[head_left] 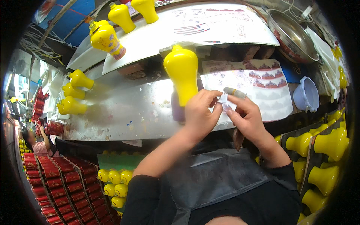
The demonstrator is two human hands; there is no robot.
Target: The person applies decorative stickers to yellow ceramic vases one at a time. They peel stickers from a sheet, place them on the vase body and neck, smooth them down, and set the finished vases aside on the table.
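Both hands meet in front of me at a small white piece of paper [224,99]. My left hand [202,112] pinches it between thumb and fingertips. My right hand [245,117] grips its other side; one finger wears a grey wrap [235,92]. Below the right palm juts a brown, flat-looking handle [238,139], whose other end is hidden. Just beyond my left hand a glossy yellow bottle [181,69] stands on the metal worktable [123,116]. To its right lies a printed sheet [272,103] with rows of dark red scalloped patterns.
A raised white board [161,37] bears more printed strips, plain yellow bottles [122,18] and a patterned yellow bottle [105,40]. At right are a steel basin [294,35], a lilac bucket [306,95] and racked yellow bottles [326,178]. Red containers [67,180] and another person [39,146] are at left.
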